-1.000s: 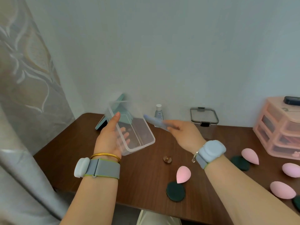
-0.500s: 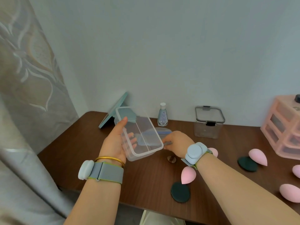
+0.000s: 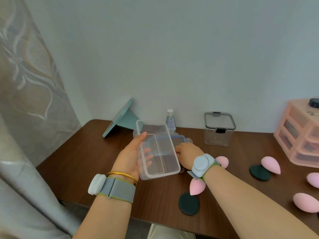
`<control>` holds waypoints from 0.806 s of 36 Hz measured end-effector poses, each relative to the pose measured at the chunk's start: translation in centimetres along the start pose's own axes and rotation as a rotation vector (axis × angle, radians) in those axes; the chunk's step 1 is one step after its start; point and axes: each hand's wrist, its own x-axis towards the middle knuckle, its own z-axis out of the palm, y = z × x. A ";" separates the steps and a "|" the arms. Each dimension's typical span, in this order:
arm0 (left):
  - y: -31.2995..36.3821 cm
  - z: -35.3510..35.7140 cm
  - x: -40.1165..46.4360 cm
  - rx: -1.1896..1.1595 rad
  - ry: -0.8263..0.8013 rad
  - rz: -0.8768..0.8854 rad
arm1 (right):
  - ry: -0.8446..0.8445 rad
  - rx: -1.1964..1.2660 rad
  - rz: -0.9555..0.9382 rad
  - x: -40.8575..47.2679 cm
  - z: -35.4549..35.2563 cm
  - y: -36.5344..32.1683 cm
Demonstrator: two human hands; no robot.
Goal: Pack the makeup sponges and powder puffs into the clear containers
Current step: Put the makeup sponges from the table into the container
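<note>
A dark brown wooden desk was seen set against a plain pale wall, with a patterned grey curtain hung at the left edge. The front-left part of the desk was left bare; the right half was crowded. A clear container, open and empty, was held tilted above the desk by the left hand, thumb on the near rim and fingers seen through the plastic. The right hand was laid on a blue-rimmed lid lying flat on the desk behind the container; whether it was gripped could not be told. A second clear container with a latched dark-rimmed lid was stood near the wall. Pink sponges and dark round puffs were scattered loose on the desk at the right, some near the front edge. A pink drawer unit was placed at far right. A small bottle bore a label, too blurred to be read. A teal stand was leaned by the wall.
</note>
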 end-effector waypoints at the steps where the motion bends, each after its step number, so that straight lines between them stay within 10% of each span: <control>1: 0.0 0.0 0.0 0.000 0.000 0.001 | -0.008 0.037 0.009 -0.1 0.1 0.0; 29: -1.9 0.3 -2.7 0.023 0.056 0.083 | 0.169 0.358 0.185 -9.1 -1.4 0.1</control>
